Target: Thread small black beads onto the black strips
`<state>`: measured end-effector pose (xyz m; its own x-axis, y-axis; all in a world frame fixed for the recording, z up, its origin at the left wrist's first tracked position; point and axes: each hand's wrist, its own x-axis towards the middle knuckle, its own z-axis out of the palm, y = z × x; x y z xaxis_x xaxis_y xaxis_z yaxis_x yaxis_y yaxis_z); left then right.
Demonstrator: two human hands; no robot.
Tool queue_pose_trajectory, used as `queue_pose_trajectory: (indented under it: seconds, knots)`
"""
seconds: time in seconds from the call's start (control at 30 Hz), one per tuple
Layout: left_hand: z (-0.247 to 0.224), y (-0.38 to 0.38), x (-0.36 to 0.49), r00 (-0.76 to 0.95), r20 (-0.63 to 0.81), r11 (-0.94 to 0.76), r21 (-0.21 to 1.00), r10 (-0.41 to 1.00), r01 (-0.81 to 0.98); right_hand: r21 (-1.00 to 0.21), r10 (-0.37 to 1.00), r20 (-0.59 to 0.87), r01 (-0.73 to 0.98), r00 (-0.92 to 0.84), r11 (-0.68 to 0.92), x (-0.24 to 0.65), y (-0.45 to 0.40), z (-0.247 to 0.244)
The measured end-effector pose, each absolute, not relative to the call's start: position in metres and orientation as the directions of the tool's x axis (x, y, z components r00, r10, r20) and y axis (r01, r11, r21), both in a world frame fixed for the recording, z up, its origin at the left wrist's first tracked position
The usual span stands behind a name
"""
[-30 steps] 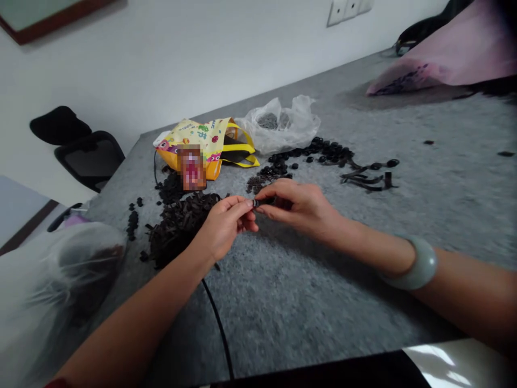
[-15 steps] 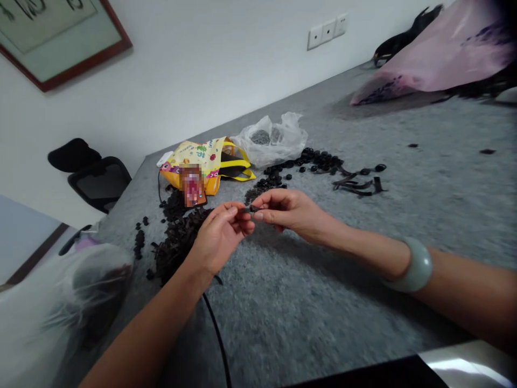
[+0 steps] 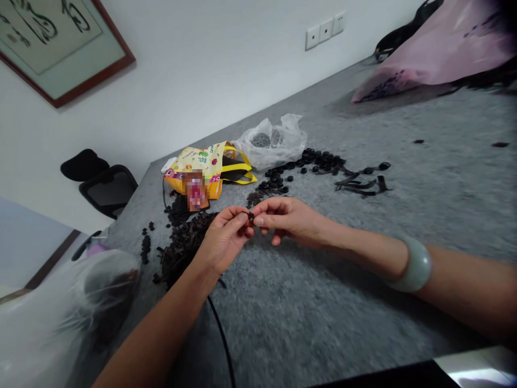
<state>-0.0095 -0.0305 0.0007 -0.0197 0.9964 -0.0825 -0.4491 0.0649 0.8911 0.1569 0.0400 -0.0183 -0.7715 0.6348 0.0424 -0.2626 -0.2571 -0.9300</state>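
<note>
Closer together than in the preceding frame, both hands had drawn in, with fingertips meeting over a small black piece [image 3: 251, 217] held between them above the table. Left to right: a clear plastic bag [image 3: 68, 307] sat at the near left of the grey felt table top [image 3: 343, 318]; a heap of dark strips [image 3: 183, 245] lay just behind the left hand [image 3: 224, 242], its thumb and forefinger pinched narrow on the piece. The right hand [image 3: 293, 220] gripped the same piece just as narrowly — a pale green bangle [image 3: 418, 268] circled that forearm. Beyond lay a yellow tote bag [image 3: 210, 164], a knotted plastic bag [image 3: 272, 143], scattered black rings [image 3: 321, 160] and loose black strips [image 3: 357, 186].
</note>
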Motion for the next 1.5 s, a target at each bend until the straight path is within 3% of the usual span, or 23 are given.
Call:
queue_pose_trajectory:
  seconds: [0.17, 0.43, 0.73, 1.17, 1.5]
  knots:
    - [0.005, -0.034, -0.008, 0.004, -0.105, 0.095, 0.885, 0.994, -0.457, -0.913, 0.626, 0.057, -0.295, -0.777, -0.283, 0.157, 0.042, -0.018]
    - [0.019, -0.038, -0.016, 0.092, -0.253, 0.269, 0.873, 0.963, -0.407, -0.881, 0.533, 0.03, -0.274, -0.845, -0.385, 0.16, 0.045, -0.024]
    - [0.016, -0.035, -0.014, -0.004, -0.166, 0.152, 0.911, 0.986, -0.384, -0.896, 0.633, 0.041, -0.309, -0.773, -0.318, 0.157, 0.044, -0.025]
    - [0.031, -0.042, -0.018, 0.123, -0.309, 0.333, 0.892, 0.943, -0.305, -0.806, 0.501, 0.061, -0.339, -0.863, -0.485, 0.158, 0.044, -0.024]
    - [0.025, -0.038, -0.018, 0.048, -0.273, 0.277, 0.929, 0.961, -0.246, -0.836, 0.53, 0.085, -0.35, -0.843, -0.422, 0.156, 0.044, -0.029]
